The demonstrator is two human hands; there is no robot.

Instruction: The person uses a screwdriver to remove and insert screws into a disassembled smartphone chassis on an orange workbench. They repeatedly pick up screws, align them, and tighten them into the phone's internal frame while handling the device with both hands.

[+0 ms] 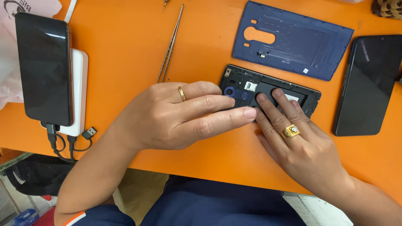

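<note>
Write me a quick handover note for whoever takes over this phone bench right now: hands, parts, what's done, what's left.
Left hand: fingers lie across the opened phone, holding nothing.
Right hand: fingertips press inside the phone's open back, holding nothing.
Opened phone: lies on the orange table, insides up.
Blue back cover: already off, lying just beyond the phone.
Tweezers: untouched, left of the phone.
Other phones: one on a white power bank at far left, one at far right.
Left: back still open, cover not refitted.
</note>
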